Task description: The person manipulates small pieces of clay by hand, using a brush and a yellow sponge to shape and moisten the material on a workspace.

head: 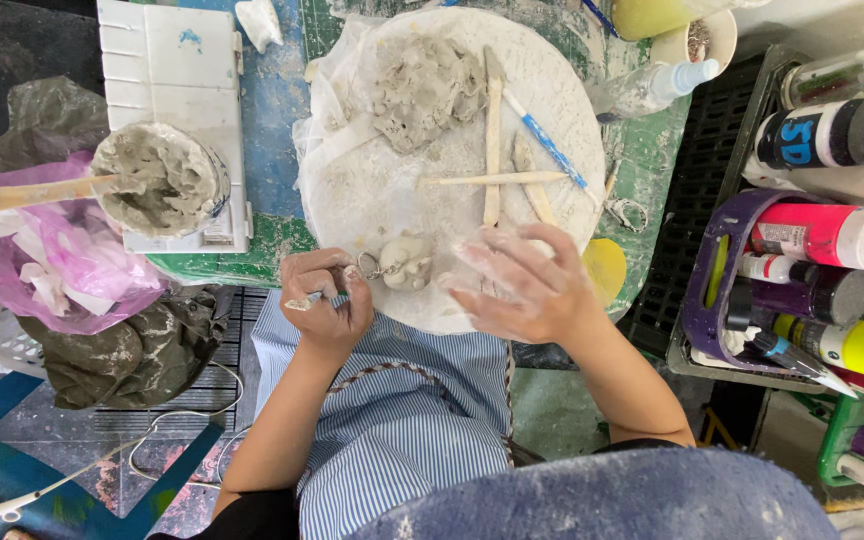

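Observation:
A small grey clay figure (407,263) with a metal keyring chain lies at the near edge of a round white board (372,190). My left hand (324,300) is closed on a thin tool with a blue handle, its tip by the chain just left of the figure. Dusted with clay, my right hand (527,283) hovers with fingers spread just right of the figure and holds nothing. A lump of grey clay (424,88) sits at the far side of the board. Several wooden modelling sticks (493,135) and a blue-handled tool (546,141) lie across the board's middle.
A tub of wet clay (164,180) with a wooden stick in it stands on a white tray (174,70) at left. Pink plastic bags (62,255) lie beside it. Paint bottles (822,235) fill racks at right. A spray bottle (652,88) lies at top right.

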